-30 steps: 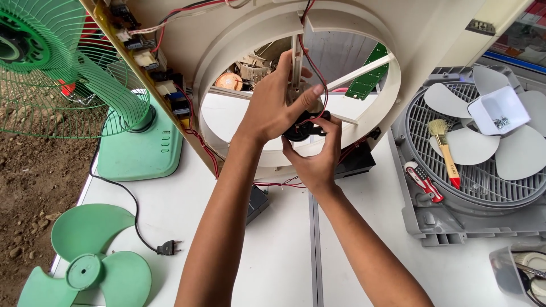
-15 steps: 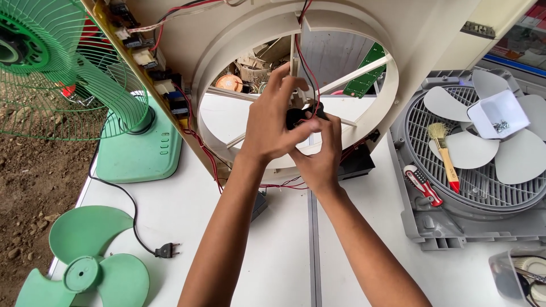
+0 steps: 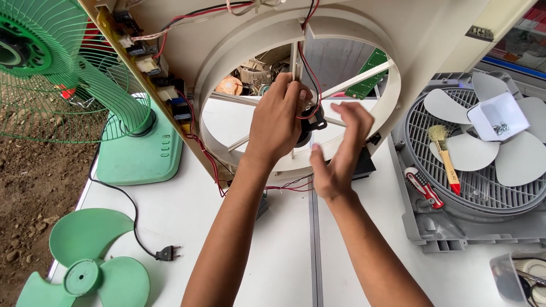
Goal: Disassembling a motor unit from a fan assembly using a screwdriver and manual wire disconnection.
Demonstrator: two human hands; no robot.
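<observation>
Left hand (image 3: 280, 122) clamped on one black motor (image 3: 310, 122); right hand (image 3: 339, 149) apart, fingers spread; two loose fan blades, white tray (image 3: 493, 115) holding screws.

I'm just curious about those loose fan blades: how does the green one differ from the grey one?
The green blade has three broad lobes and lies bare on the white table. The grey blade has more, paler lobes, rests on a grey grille, and carries a small white tray of screws. Both are detached and lying flat.

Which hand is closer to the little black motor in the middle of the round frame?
Left. The left hand grips the black motor; the right hand is open just beside it, apart.
</observation>
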